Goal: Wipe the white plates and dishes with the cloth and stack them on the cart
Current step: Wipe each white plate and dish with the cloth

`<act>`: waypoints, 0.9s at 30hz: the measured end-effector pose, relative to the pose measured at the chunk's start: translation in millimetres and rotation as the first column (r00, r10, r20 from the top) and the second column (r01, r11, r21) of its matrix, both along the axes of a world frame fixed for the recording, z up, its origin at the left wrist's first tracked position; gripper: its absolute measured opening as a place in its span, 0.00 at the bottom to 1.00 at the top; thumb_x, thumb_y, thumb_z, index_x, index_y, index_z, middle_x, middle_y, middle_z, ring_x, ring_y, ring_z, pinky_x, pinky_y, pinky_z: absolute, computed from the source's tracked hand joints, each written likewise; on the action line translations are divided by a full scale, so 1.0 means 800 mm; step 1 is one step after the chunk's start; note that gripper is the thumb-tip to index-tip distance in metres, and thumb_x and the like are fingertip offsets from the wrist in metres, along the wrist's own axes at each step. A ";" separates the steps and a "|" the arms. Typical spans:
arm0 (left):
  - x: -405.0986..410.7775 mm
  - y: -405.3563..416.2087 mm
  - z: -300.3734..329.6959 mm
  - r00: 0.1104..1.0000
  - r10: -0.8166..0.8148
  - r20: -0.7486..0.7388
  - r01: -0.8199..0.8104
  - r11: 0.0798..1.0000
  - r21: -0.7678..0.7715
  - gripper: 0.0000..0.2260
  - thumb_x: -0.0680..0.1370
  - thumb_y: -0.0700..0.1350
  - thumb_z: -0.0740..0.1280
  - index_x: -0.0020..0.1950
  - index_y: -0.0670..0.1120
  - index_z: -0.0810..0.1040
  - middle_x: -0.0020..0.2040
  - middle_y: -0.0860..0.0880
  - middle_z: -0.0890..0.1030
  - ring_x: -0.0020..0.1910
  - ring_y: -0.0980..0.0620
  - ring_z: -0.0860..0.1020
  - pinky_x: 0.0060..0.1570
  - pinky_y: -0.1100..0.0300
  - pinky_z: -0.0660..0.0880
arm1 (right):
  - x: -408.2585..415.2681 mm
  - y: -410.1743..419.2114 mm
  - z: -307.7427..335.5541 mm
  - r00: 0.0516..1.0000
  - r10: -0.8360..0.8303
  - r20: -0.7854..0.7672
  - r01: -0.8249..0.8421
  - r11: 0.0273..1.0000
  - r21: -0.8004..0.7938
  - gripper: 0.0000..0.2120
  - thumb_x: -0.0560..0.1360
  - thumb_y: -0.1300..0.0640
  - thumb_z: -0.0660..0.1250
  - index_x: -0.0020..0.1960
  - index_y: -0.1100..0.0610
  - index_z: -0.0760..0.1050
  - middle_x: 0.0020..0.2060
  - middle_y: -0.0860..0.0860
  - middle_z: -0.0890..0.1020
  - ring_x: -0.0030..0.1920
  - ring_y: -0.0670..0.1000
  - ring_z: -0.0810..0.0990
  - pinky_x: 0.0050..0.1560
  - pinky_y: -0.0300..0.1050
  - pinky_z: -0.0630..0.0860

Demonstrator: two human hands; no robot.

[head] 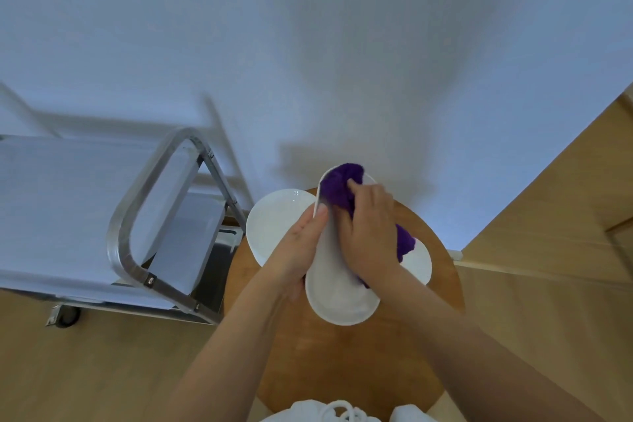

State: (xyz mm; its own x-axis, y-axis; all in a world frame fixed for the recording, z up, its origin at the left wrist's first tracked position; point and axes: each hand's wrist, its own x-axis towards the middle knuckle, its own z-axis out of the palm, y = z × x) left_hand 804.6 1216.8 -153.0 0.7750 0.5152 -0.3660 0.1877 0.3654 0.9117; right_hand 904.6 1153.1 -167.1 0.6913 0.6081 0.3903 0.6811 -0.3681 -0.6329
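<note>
White clothing with a drawstring (337,409) shows at the bottom edge, nearest the lens, as a person stands over a round wooden desk (342,363) and wipes a dish. The left hand (301,247) holds an oval white plate (337,298) tilted above the desk, thumb along its upper rim and the other fingers hidden beneath it. The right hand (371,236) has its fingers curled round a bunched purple cloth (337,183), pressing it against the plate's face. Wiping is the step in hand, and this plate appears to be an early one. Next, by the look of it, the plate must be carried left and set flat on the steel cart (85,202), whose top shelf shows no dishes in the part that is in view; the right hand would need to lift the cloth clear first. Counted: three white dishes in view, the one held, a second plate (277,223) lying on the desk at left, and a third (419,264) partly hidden under the right hand; one cloth; one cart, with a caster (66,315) visible on the wooden floor.
</note>
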 end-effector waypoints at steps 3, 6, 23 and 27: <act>-0.002 0.010 -0.005 0.997 0.080 0.013 -0.080 0.997 -0.017 0.19 0.79 0.59 0.57 0.67 0.55 0.75 0.62 0.49 0.80 0.64 0.47 0.76 0.67 0.45 0.69 | -0.031 -0.007 -0.011 0.996 0.084 0.034 -0.085 0.996 0.030 0.14 0.75 0.57 0.63 0.58 0.62 0.74 0.48 0.56 0.79 0.48 0.57 0.76 0.46 0.47 0.74; -0.004 0.015 -0.005 0.986 0.168 -0.001 -0.167 0.981 -0.094 0.16 0.81 0.56 0.58 0.61 0.50 0.78 0.56 0.44 0.83 0.60 0.42 0.78 0.62 0.44 0.74 | -0.052 -0.027 -0.027 0.979 0.174 0.102 -0.180 0.983 0.044 0.14 0.70 0.58 0.68 0.55 0.58 0.72 0.45 0.55 0.81 0.43 0.55 0.79 0.40 0.47 0.78; -0.044 0.001 -0.069 0.996 -0.092 0.007 0.073 0.737 -0.671 0.29 0.74 0.62 0.63 0.68 0.44 0.72 0.53 0.43 0.77 0.52 0.46 0.75 0.53 0.51 0.76 | 0.017 -0.100 -0.067 0.541 0.777 0.321 -0.529 0.612 -0.588 0.28 0.58 0.54 0.81 0.57 0.54 0.81 0.54 0.52 0.83 0.51 0.55 0.82 0.45 0.47 0.81; -0.061 -0.011 -0.108 0.941 0.024 -0.339 -0.166 0.903 -0.396 0.18 0.73 0.62 0.65 0.53 0.50 0.77 0.39 0.52 0.85 0.37 0.54 0.84 0.34 0.58 0.80 | 0.035 -0.083 -0.092 0.675 0.695 0.249 -0.415 0.636 -0.651 0.30 0.57 0.58 0.82 0.58 0.57 0.80 0.55 0.54 0.82 0.52 0.58 0.81 0.46 0.50 0.80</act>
State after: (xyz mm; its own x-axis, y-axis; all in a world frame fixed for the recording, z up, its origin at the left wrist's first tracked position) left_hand 756.0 1207.9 -239.6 0.5351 0.3271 -0.7789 0.3858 0.7256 0.5698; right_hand 932.5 1086.3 -240.9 -0.0241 0.9981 0.0563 0.9987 0.0266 -0.0445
